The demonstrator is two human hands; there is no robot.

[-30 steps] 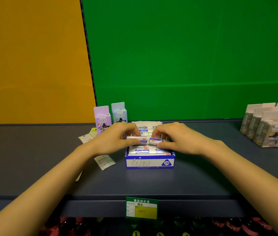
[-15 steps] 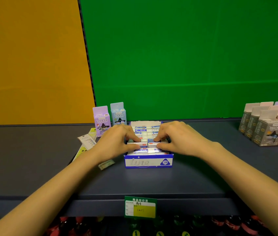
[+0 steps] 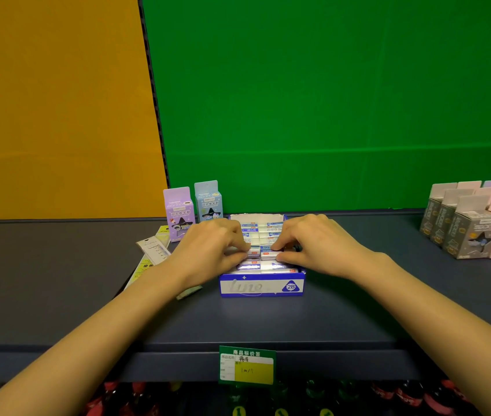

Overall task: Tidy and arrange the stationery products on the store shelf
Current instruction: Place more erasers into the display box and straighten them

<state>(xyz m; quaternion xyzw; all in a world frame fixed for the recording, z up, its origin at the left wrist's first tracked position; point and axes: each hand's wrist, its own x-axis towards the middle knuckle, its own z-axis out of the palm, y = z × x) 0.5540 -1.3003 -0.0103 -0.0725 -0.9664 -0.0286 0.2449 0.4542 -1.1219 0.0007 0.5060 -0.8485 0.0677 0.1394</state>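
The blue-and-white display box (image 3: 261, 286) sat near the middle of the shelf (image 3: 58, 283), towards its front edge, packed with two columns of wrapped erasers (image 3: 248, 267). The left hand (image 3: 211, 250) pinched one piece in the left column between its thumb and curled fingers (image 3: 236, 240). The right hand (image 3: 316, 244) clamped the neighbouring piece in the right column the same way. Both pieces appeared to sit a little higher than the row in front.

The step looked to be seating this pair level with the rest. Doing it well would mean pressing both down evenly, labels facing up like those behind. The pressure should be light, so that the thin cardboard walls did not splay and the box did not slide towards the shelf edge. The loose flat packets (image 3: 154, 250) just left of the box looked due for straightening afterwards.
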